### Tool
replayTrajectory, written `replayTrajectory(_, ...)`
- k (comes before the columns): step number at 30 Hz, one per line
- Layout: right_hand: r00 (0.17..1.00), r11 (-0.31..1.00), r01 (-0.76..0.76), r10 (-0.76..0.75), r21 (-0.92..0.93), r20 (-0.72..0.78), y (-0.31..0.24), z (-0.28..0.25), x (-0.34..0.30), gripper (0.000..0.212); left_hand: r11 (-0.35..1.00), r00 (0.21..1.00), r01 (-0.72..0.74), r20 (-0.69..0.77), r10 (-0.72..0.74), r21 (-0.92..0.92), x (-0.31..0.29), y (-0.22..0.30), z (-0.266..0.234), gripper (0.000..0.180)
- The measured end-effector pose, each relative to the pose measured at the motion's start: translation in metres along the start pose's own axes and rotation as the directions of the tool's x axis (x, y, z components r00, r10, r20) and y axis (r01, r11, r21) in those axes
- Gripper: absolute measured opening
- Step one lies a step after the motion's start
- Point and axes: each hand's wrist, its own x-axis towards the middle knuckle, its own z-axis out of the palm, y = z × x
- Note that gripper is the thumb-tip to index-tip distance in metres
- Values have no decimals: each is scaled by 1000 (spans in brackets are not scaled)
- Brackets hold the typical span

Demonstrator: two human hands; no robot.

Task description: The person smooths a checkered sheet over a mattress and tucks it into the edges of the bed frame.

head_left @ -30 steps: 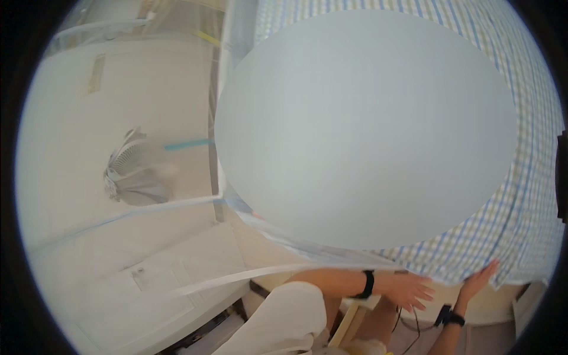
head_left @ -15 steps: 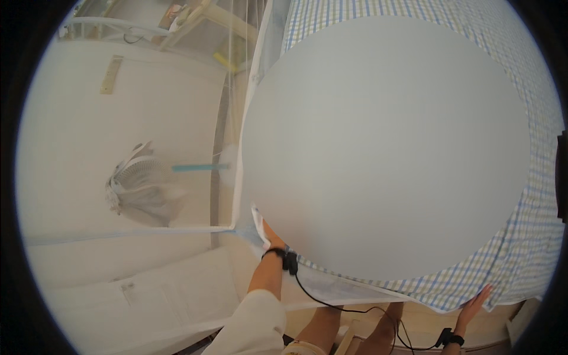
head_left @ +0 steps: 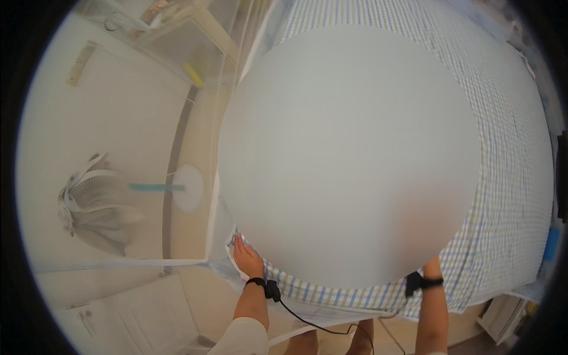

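A blue, beige and white checked sheet [head_left: 509,148] covers the bed. At its near left corner lies my left hand [head_left: 247,258], fingers stretched along the sheet's edge. My right arm reaches over the near side of the bed; only the wrist end of my right hand [head_left: 433,267] shows, and its fingers are hidden. A large plain grey round patch hides the middle of the view, including most of the bed top. Each wrist wears a black band with a small black device, and a black cable [head_left: 313,324] hangs from the left one.
White netting [head_left: 213,254] with pale edging runs along the bed's left and near sides. Beyond it stand a cloth-draped fan [head_left: 97,198] with a blue pole and round white base, and a white door [head_left: 133,313]. A pale box-like piece [head_left: 503,316] sits at the near right.
My right hand has moved from the sheet's near edge up and left over the bed, behind the grey patch. My left hand now shows at the corner. The view has shifted right.
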Motion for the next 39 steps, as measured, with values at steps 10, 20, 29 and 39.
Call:
replayTrajectory(10, 956, 960, 266, -251, 88, -152, -159, 98, 143, 47, 997, 1000, 6, 5, -6, 78, 5, 3, 5, 48)
replayTrajectory(20, 568, 587, -808, 748, -57, -343, 185, -3, -209, 48, 992, 995, 58, 68, -66, 111, -1, 11, 18, 49)
replayTrajectory(29, 972, 995, -58, 74, 76, -225, 3, 55, 86, 50, 990, 998, 29, 46, -36, 141, 1, 3, 6, 51)
replayTrajectory(39, 974, 991, 71, -93, -114, -205, -40, 96, 233, 49, 987, 999, 11, 33, -16, 160, 4, -11, 11, 54)
